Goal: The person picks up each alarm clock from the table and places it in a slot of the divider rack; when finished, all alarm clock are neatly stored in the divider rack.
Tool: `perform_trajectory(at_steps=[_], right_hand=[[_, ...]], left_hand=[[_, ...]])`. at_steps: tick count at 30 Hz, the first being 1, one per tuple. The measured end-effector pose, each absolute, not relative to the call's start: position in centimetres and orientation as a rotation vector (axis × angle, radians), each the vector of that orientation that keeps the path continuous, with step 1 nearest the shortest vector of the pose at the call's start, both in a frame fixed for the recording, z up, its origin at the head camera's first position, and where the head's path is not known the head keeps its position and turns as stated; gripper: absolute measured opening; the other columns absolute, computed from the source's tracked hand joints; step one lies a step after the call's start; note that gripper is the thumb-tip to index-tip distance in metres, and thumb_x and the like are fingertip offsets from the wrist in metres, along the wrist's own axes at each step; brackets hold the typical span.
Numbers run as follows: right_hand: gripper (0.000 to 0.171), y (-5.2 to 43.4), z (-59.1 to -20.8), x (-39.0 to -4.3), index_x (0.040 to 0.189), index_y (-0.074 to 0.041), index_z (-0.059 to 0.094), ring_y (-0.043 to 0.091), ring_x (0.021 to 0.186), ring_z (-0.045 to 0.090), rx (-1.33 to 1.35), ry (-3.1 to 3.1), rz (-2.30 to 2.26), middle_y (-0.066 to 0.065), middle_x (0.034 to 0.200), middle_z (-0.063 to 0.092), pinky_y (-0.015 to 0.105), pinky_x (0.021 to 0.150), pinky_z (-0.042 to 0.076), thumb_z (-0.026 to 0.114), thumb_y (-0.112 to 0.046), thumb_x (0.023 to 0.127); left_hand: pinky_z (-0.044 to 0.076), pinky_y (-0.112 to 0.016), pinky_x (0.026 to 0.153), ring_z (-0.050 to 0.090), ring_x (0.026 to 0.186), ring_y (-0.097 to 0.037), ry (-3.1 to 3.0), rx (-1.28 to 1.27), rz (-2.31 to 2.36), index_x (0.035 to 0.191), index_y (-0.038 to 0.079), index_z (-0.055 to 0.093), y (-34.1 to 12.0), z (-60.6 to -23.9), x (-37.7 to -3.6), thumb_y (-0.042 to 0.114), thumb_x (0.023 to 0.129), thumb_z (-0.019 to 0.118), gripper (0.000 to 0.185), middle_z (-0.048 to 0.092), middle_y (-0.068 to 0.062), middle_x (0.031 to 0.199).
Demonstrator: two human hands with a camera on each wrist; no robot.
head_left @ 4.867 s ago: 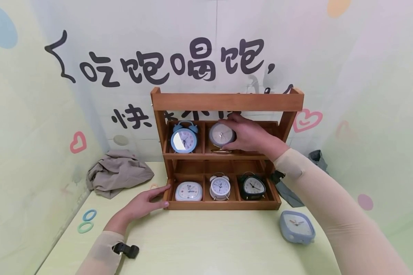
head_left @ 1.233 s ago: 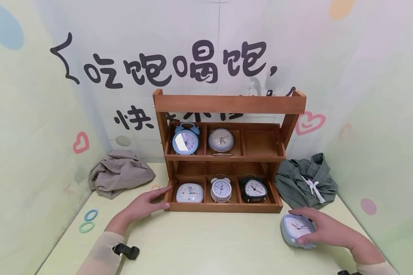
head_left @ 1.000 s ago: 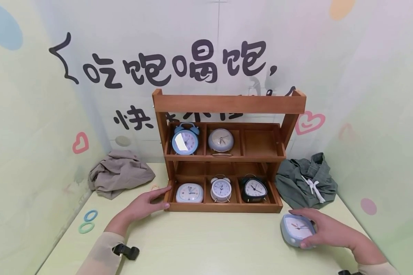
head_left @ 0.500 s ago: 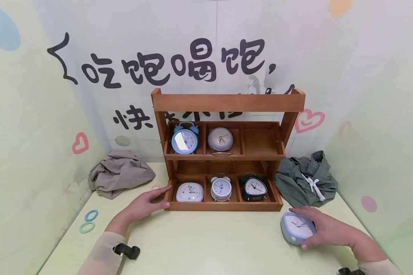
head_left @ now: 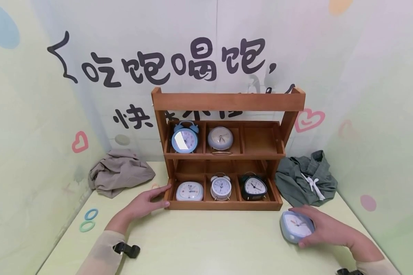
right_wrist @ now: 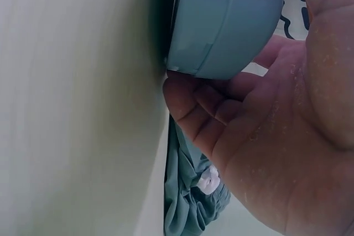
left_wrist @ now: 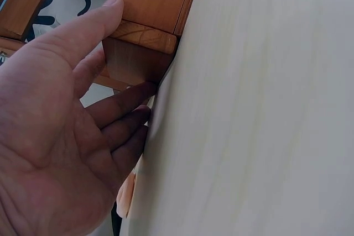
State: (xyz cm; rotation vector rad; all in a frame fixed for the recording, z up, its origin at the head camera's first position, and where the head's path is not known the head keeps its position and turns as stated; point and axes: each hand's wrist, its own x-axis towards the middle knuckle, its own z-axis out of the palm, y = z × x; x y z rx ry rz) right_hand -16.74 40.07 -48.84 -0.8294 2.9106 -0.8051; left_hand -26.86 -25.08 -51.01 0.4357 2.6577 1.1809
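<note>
My right hand [head_left: 325, 228] grips a light blue rounded-square alarm clock [head_left: 297, 227] at the table's right, thumb on the near edge and fingers round the far side. In the right wrist view the clock [right_wrist: 221, 26] is close over the tabletop. My left hand [head_left: 142, 206] rests against the left end of a brown wooden two-tier shelf [head_left: 223, 206], thumb on its front corner [left_wrist: 146, 31]. A blue twin-bell clock [head_left: 184, 140] and a round grey-blue clock [head_left: 220, 138] fill the upper left and middle compartments. Below stand white oval [head_left: 189, 191], white twin-bell [head_left: 221, 188] and black triangular [head_left: 254, 187] clocks.
A crumpled grey-brown cloth [head_left: 122, 173] lies left of the shelf; a dark green garment [head_left: 306, 179] with a white drawstring lies right of it. Blue [head_left: 91, 214] and green [head_left: 87, 226] rings are on the table's left. Printed walls enclose the table.
My right hand has left the round grey-blue clock in the upper middle compartment and come down right to grip the rounded-square clock, which stays in about the same place. My left hand keeps its place.
</note>
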Motion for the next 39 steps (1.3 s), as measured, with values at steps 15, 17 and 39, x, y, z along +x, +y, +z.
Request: perform_trajectory(at_steps=[15,17,39], right_hand=[[0.101,39.6,-48.7,-17.0,0.148,-0.007,0.067,0.005,0.109,0.054,-0.87,3.064,-0.916,0.002,0.133,0.063,0.028,0.084,0.05,0.109,-0.042,0.063],[0.102,39.4,-48.3,-17.2,0.15,-0.006,0.066,0.004,0.109,0.054,-0.883,3.069,-0.947,0.001,0.133,0.062,0.027,0.084,0.05,0.11,-0.04,0.063],[0.113,35.0,-37.9,-21.5,0.154,-0.002,0.06,0.021,0.119,0.047,-1.115,3.379,-0.741,0.014,0.137,0.058,0.036,0.077,0.053,0.114,-0.027,0.058]], left_hand=[[0.026,-0.073,0.129,0.029,0.165,-0.048,2.662,0.43,1.177,0.166,0.038,0.054,-25.1,-51.1,-26.8,0.06,0.1,0.079,0.074,0.042,-0.017,0.175],[0.026,-0.072,0.129,0.028,0.165,-0.047,2.661,0.427,1.182,0.166,0.038,0.054,-25.1,-51.1,-26.8,0.06,0.1,0.079,0.074,0.042,-0.016,0.175],[0.024,-0.072,0.13,0.026,0.166,-0.048,2.653,0.432,1.19,0.167,0.037,0.054,-25.0,-51.0,-26.9,0.06,0.1,0.08,0.075,0.041,-0.017,0.176]])
